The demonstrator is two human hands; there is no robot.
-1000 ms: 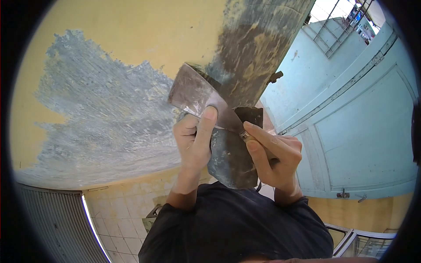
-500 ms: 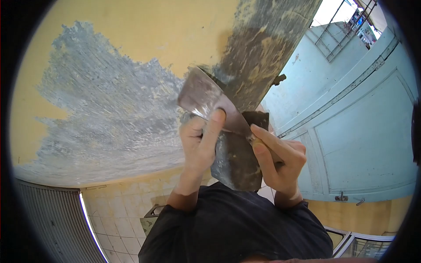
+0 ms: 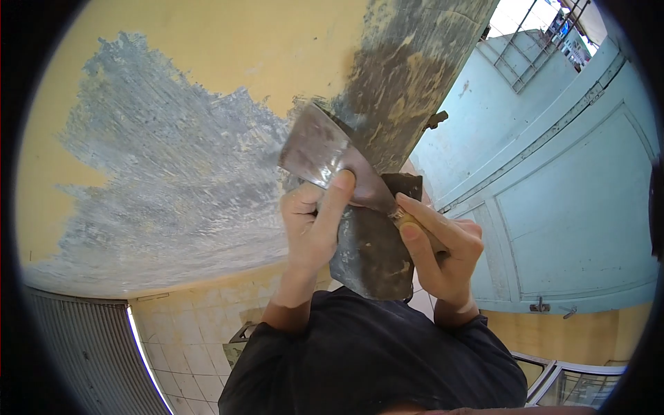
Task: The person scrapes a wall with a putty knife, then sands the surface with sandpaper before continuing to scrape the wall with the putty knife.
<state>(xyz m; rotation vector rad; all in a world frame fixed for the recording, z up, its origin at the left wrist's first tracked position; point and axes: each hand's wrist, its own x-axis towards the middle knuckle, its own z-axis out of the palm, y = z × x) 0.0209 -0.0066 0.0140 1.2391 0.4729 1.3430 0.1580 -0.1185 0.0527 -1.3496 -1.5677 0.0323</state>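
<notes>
Wall: yellow wall (image 3: 228, 48) with a wide grey scraped patch (image 3: 173, 180) at 9 o'clock from the hands.
Door: pale blue door (image 3: 581, 207) at 3 o'clock.
Beam: dark stained beam (image 3: 408, 76) at 12 o'clock.
Board: grey mortar board (image 3: 370, 252) between both hands.
Scraper: metal scraper (image 3: 321, 152), blade tilted against the wall's patch edge.
Left hand: left hand (image 3: 311, 228) closed, index finger pressing the scraper blade.
Right hand: right hand (image 3: 443, 252) gripping the scraper's handle.
</notes>
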